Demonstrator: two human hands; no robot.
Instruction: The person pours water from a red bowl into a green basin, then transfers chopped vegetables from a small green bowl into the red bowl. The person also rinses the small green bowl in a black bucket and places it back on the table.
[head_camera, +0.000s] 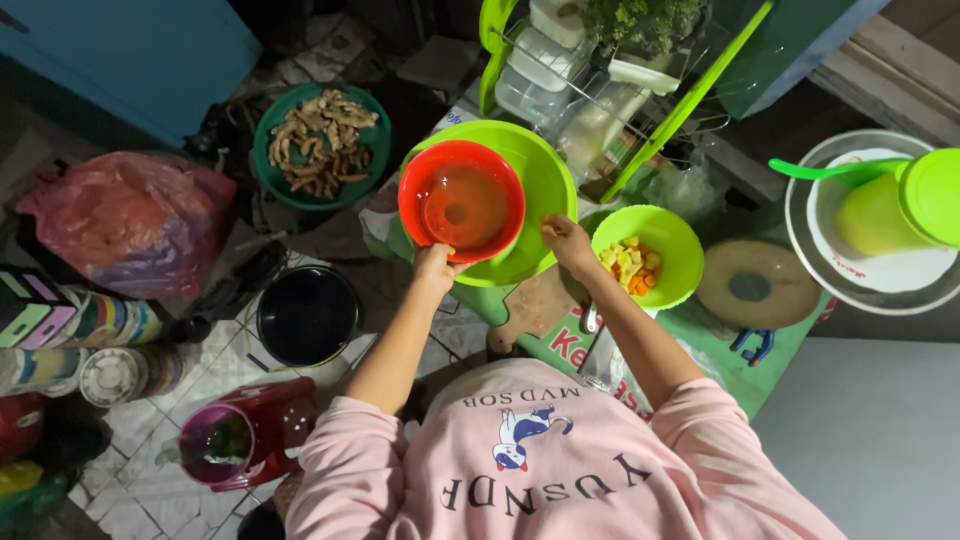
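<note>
My left hand (434, 266) grips the near rim of a red bowl (462, 200) that holds some clear liquid. The red bowl is tilted over a larger lime-green basin (545, 180). My right hand (567, 240) holds the near right rim of that green basin. Just right of my right hand stands a smaller green bowl (675, 250) with chopped yellow and orange pieces (630, 265) in it. A wooden cutting board (535, 305) lies under my forearms.
A dark green bowl of brown roots (320, 145) sits at the back left, a black pot (307, 315) on the tiled floor, a maroon jug (245, 435) near my left elbow. A round wooden block (757, 285), a green lidded pitcher (900, 205) and a dish rack (590, 80) stand to the right.
</note>
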